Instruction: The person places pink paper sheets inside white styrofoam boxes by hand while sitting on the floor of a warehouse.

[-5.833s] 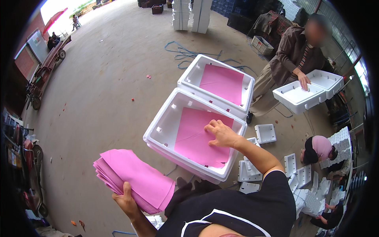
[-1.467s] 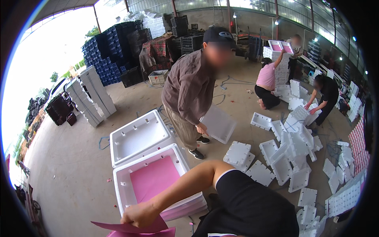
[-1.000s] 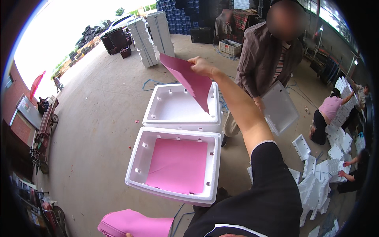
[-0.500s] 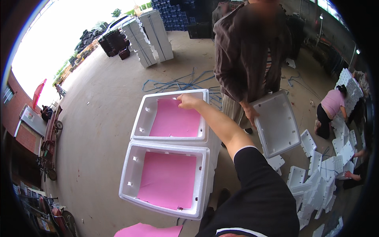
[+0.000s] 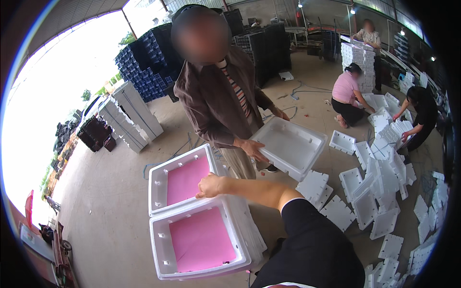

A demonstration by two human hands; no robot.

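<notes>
My right hand (image 5: pixel 210 186), its fingers curled closed and pointing down, is at the near right corner of the far white foam box (image 5: pixel 157 192). A pink sheet (image 5: pixel 185 180) lines that box's bottom, and the fingertips are close to the sheet's corner; what they grip, if anything, is hidden. Right up against it on the near side stands another white foam box (image 5: pixel 161 246), with a pink sheet (image 5: pixel 204 240) lying in its bottom. Both boxes top stacks of white foam boxes. My left hand is out of view.
Facing me, a person in a brown jacket (image 5: pixel 204 110) holds an empty white foam box (image 5: pixel 290 146). To the right, scattered white foam boxes (image 5: pixel 365 206) cover the floor, with two people crouching among them. Blue straps (image 5: pixel 300 90), strapped white stacks (image 5: pixel 137 110) and dark blue crates (image 5: pixel 144 62) are farther back.
My right hand has gone from the far box's far edge to its near right corner. The person's foam box is raised and tilted flatter. My view has turned up and right.
</notes>
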